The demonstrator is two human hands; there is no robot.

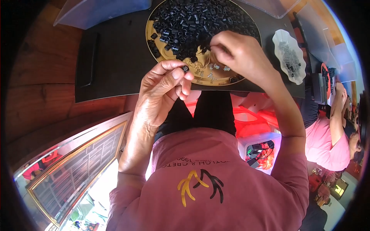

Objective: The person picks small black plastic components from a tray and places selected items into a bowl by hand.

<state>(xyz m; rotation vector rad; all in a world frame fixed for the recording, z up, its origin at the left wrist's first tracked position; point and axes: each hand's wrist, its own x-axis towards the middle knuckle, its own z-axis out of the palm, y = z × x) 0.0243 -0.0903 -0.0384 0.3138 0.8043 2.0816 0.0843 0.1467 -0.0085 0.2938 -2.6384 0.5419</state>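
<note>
My left hand point(163, 82) is raised in front of the tray's near edge. Between its thumb and fingertips it pinches a small black cylindrical piece point(185, 69), whose round end faces up. Over the right side of the round gold tray point(173, 66) is my right hand point(237, 48), its fingers curled together beside the heap of black pieces; what they hold, if anything, is hidden. The heap of small black tube-like pieces point(200, 23) covers the tray's far part. Small silvery parts point(213, 67) lie in groups on the bare gold near its front rim.
A white wavy-edged dish point(279, 36) with small clear and dark parts stands right of the tray. Clear plastic bins point(104, 13) are at the back. A bin with cables point(259, 152) sits below the dark table point(119, 57). At far right, another person point(327, 146) works.
</note>
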